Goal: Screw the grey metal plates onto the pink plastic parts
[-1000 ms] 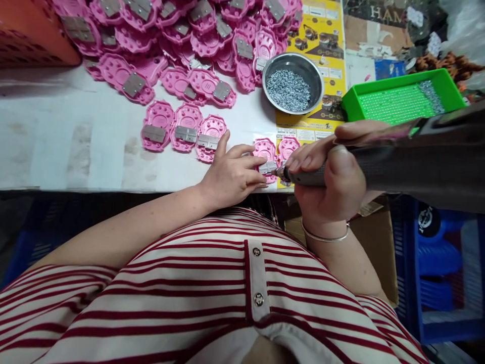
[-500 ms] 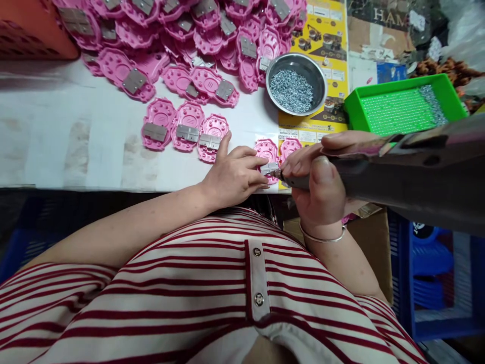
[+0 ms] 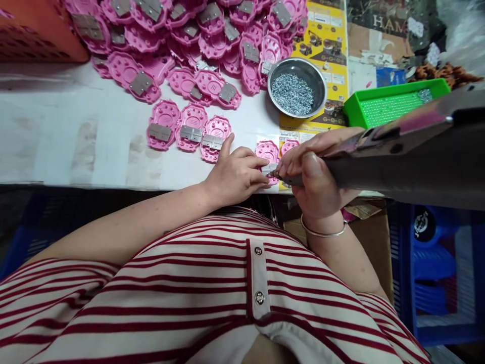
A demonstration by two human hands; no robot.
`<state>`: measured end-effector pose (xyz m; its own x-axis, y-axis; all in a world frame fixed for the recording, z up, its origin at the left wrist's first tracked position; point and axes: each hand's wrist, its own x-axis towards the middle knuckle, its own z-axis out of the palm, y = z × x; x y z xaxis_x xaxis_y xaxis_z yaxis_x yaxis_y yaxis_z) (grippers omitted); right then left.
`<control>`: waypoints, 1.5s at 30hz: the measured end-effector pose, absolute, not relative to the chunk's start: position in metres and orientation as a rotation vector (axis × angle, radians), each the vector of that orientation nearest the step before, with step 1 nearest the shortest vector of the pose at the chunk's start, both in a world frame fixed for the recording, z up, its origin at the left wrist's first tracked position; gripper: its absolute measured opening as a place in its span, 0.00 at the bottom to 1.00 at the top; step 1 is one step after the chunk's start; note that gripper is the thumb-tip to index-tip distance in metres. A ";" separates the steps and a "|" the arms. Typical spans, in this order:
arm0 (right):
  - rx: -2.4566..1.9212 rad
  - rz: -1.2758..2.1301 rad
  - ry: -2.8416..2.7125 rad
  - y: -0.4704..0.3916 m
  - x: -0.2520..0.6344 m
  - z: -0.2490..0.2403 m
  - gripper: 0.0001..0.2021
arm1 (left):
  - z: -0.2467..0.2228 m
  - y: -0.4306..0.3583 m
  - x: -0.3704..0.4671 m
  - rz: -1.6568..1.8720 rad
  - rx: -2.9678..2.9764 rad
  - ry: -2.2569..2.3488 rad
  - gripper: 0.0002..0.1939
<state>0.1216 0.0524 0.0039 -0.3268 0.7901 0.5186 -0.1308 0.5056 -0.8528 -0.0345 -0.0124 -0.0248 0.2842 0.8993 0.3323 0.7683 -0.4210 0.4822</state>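
Note:
My left hand (image 3: 237,174) lies at the table's front edge, fingers apart, its fingertips on a pink plastic part (image 3: 267,150) with a metal plate. My right hand (image 3: 318,177) is wrapped round a dark power screwdriver (image 3: 379,169), whose tip meets the metal plate on that part. A second pink part (image 3: 289,146) sits just beyond my right fingers, partly hidden. Left of my left hand, three pink parts with metal plates stand in a row, the nearest (image 3: 215,138) by my thumb. A steel bowl (image 3: 322,96) of small screws is behind my right hand.
A heap of pink parts (image 3: 215,45) fills the back of the white table (image 3: 106,136). At the back left is an orange basket (image 3: 41,35). A green tray (image 3: 397,103) with some screws stands at the right, and a blue crate (image 3: 407,283) is below the table.
The view has shifted slightly. The screwdriver's rear end has swung up in view and covers more of the green tray, while its tip remains at the same pink part under my left fingertips.

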 end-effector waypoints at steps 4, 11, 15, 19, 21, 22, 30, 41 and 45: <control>-0.286 1.016 -1.503 0.045 0.116 0.028 0.09 | -0.026 -0.013 -0.034 0.822 2.279 1.561 0.04; -0.253 1.012 -1.581 0.040 0.114 0.043 0.06 | -0.025 -0.013 -0.034 0.809 2.228 1.569 0.06; -0.284 1.051 -1.538 0.037 0.113 0.041 0.06 | -0.024 -0.013 -0.035 0.791 2.216 1.560 0.06; -0.252 1.040 -1.519 0.032 0.113 0.041 0.05 | -0.024 -0.013 -0.035 0.784 2.196 1.566 0.06; -0.312 1.037 -1.493 0.030 0.113 0.041 0.01 | -0.024 -0.013 -0.035 0.795 2.198 1.565 0.06; -0.357 1.039 -1.491 0.029 0.113 0.040 0.02 | -0.025 -0.013 -0.035 0.800 2.200 1.564 0.06; -0.307 0.971 -1.539 0.039 0.113 0.034 0.07 | -0.021 -0.013 -0.034 0.755 2.142 1.591 0.08; -0.532 0.916 -1.497 0.044 0.109 0.025 0.08 | -0.019 -0.010 -0.028 0.721 2.075 1.713 0.44; -0.559 0.904 -1.517 0.049 0.107 0.012 0.10 | -0.021 -0.008 -0.027 0.739 2.077 1.732 0.45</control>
